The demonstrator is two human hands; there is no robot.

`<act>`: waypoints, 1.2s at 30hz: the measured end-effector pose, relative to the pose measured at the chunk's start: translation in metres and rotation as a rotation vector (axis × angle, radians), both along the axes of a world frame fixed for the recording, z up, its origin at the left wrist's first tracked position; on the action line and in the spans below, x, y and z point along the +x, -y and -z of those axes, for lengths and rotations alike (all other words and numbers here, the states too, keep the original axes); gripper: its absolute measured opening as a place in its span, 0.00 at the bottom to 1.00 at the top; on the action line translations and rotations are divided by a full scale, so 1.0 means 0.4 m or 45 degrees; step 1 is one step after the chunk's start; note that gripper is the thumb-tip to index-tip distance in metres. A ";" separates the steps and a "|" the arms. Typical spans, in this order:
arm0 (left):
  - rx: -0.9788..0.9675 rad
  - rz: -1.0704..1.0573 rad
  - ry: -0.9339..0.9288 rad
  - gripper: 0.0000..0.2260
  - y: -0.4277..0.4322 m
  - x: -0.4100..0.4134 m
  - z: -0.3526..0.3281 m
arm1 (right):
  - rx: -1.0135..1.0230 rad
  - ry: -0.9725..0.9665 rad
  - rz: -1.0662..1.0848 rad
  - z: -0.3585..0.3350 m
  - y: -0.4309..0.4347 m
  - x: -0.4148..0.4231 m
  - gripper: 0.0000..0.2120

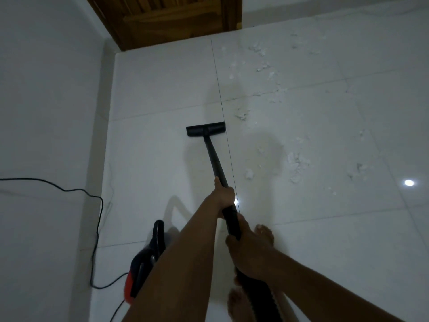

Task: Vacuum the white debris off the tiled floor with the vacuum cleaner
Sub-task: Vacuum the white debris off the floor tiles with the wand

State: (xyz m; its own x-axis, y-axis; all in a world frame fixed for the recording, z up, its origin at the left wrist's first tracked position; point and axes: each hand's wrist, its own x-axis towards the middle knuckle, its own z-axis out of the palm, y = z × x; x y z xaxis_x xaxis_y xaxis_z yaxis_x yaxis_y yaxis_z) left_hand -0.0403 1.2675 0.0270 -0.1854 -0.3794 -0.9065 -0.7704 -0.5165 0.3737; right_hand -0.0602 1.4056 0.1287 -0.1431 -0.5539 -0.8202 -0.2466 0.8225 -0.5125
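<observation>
Holding the wand (pixel 214 159) with the left hand (pixel 224 194) forward and the right hand (pixel 248 249) lower, both curled tight round it. Pointing away and slightly left, down to the floor head (pixel 206 129) on the tiled floor (pixel 151 89). To the right of the head, apart from it: white debris (pixel 297 163). Probably needs a swing rightwards.

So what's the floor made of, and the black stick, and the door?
Floor: glossy tile, probably ceramic; it shows a bright glint and joint lines. Stick: matte black, likely plastic, maybe metal. Door: brown wood with slats, seemingly varnished.
</observation>
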 end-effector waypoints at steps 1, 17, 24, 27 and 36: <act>0.006 -0.022 -0.015 0.32 -0.026 0.017 -0.001 | -0.010 0.044 0.047 0.001 -0.027 0.015 0.32; -0.109 -0.106 -0.128 0.32 -0.378 0.212 0.089 | -0.020 0.592 0.736 0.037 -0.404 0.241 0.29; -0.100 -0.172 -0.128 0.33 -0.563 0.303 0.122 | -0.015 0.514 0.727 0.069 -0.585 0.326 0.27; -0.104 -0.173 -0.139 0.32 -0.642 0.342 0.125 | -0.023 0.429 0.675 0.081 -0.659 0.365 0.24; -0.046 -0.120 -0.118 0.31 -0.838 0.414 0.110 | 0.037 0.367 0.611 -0.004 -0.858 0.430 0.24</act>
